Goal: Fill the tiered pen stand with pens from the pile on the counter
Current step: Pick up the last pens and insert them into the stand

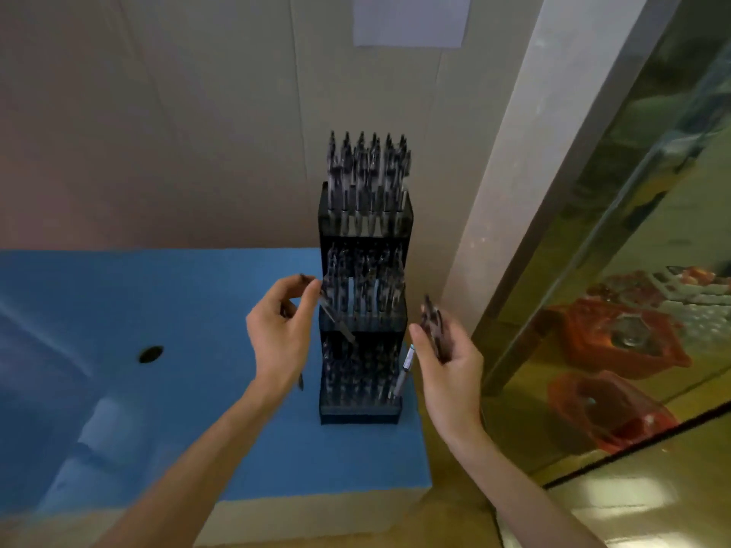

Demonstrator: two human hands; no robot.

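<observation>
A black tiered pen stand stands upright on the blue counter, against the wall. Its three tiers hold several dark pens; the top row sticks up highest. A lighter pen with a teal band leans at the lowest tier's right end. My left hand is at the stand's left side, pinching a dark pen that slants down into the middle tier. My right hand hovers at the stand's right side, closed around a bundle of dark pens.
A round dark hole sits in the blue counter to the left. The counter's front edge runs below my forearms. At right a metal-framed glass pane reflects red baskets. A pale sheet of paper hangs on the wall.
</observation>
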